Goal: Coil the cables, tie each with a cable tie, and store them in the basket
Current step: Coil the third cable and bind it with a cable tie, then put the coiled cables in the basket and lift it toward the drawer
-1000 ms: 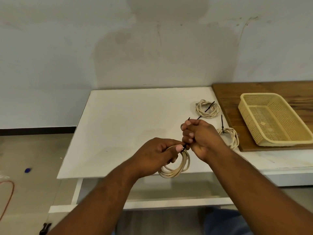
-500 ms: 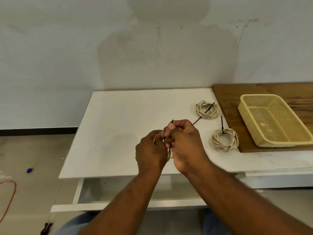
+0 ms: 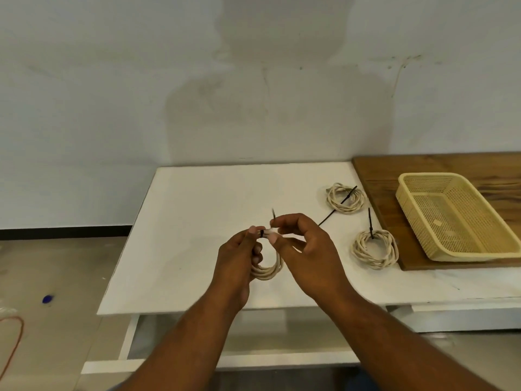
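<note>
My left hand (image 3: 239, 255) grips a coiled cream cable (image 3: 267, 270) above the white table (image 3: 197, 221). A black cable tie (image 3: 262, 233) wraps the top of this coil. My right hand (image 3: 303, 244) pinches the tie's tail, whose tip sticks up past my fingers. Two other cream coils lie on the table to the right, each with a black tie: a far coil (image 3: 345, 198) and a near coil (image 3: 375, 249). The yellow mesh basket (image 3: 462, 252) stands on a wooden board (image 3: 377, 176) at the right and holds no cables.
A wall runs behind the table. The table's front edge is just below my hands. On the floor at the left lie an orange cable (image 3: 12, 342) and a small blue object (image 3: 47, 299).
My hands rose from the table's front edge and shifted left. The coil, hidden behind my hands half a second ago, now hangs in view below my left fingers, and my right fingers have loosened to a pinch.
</note>
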